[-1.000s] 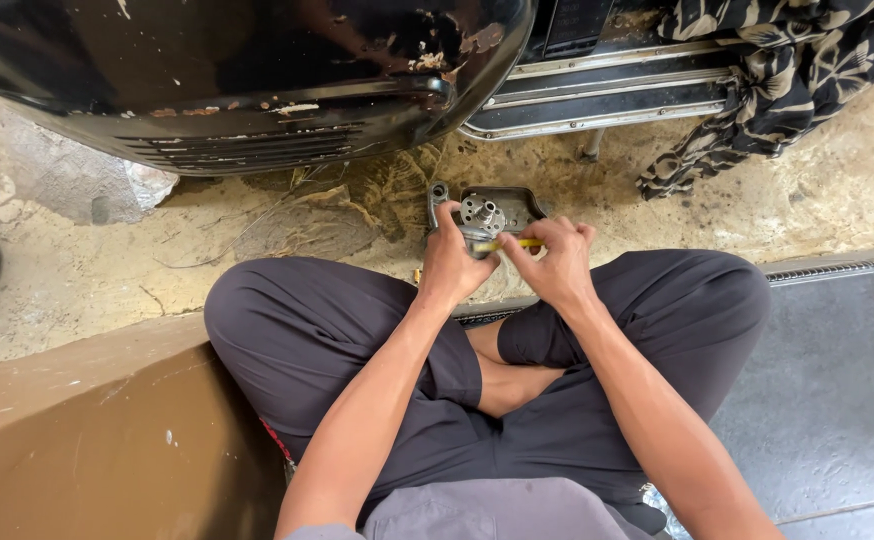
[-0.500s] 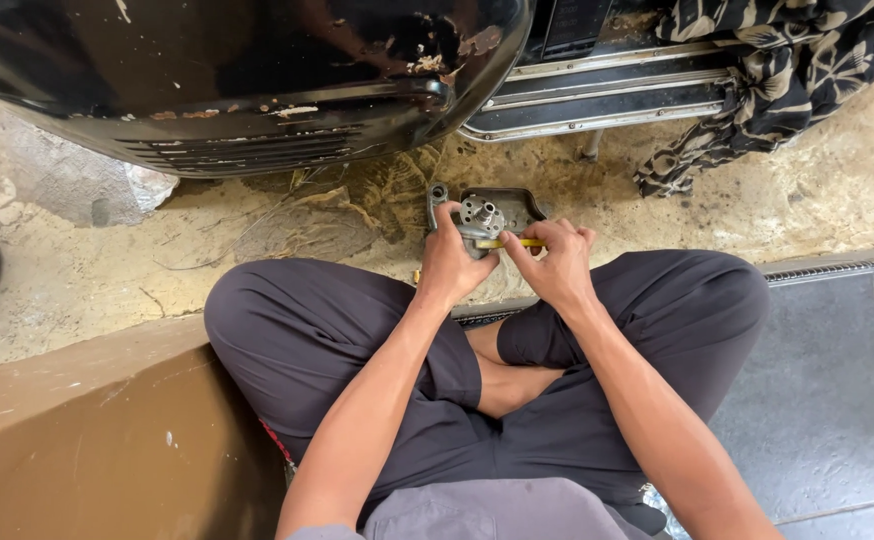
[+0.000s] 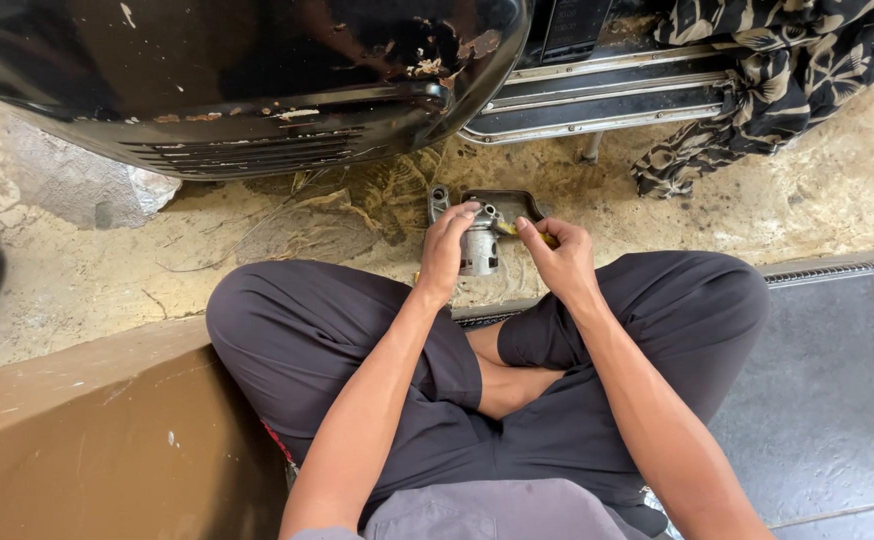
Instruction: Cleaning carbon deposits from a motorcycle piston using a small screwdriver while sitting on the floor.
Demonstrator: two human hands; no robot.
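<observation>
Gripping grey metal part (image 3: 479,250), left hand (image 3: 445,250) fingers wrapped, right hand (image 3: 557,258) pinching yellow tool (image 3: 549,240), black scooter body (image 3: 247,80) overhead

The left side of the grey metal part (image 3: 479,250) is covered by the left hand (image 3: 444,255). Only a yellow tip of the tool (image 3: 549,239) is seen past the right hand (image 3: 560,262). Beyond both hands, the black vehicle body (image 3: 237,80) is cut off by the top edge.

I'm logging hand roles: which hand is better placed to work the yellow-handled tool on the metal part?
Right hand: it already grips the yellow-handled tool beside the metal part, while the left hand steadies that part.
</observation>
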